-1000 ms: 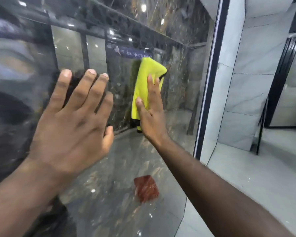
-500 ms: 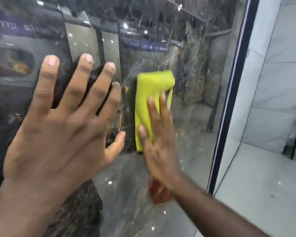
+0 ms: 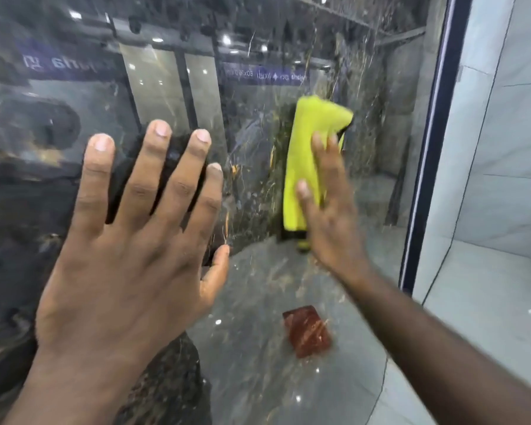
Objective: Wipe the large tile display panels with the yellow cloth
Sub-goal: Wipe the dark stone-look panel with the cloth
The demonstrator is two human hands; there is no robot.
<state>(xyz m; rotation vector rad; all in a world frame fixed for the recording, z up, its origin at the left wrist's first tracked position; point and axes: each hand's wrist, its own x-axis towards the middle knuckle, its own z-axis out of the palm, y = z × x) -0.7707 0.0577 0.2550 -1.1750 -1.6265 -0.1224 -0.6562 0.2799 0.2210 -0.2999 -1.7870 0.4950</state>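
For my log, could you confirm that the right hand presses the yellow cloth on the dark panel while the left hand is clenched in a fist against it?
Not quite: the head view shows the left hand spread open and flat against the dark panel. The right hand does press the yellow cloth on it.

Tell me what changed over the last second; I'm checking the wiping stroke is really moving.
The right hand slid the yellow cloth down the tile panel, then partly back up, pressing it flat throughout. The left hand stayed spread flat on the panel; nothing was picked up or let go.
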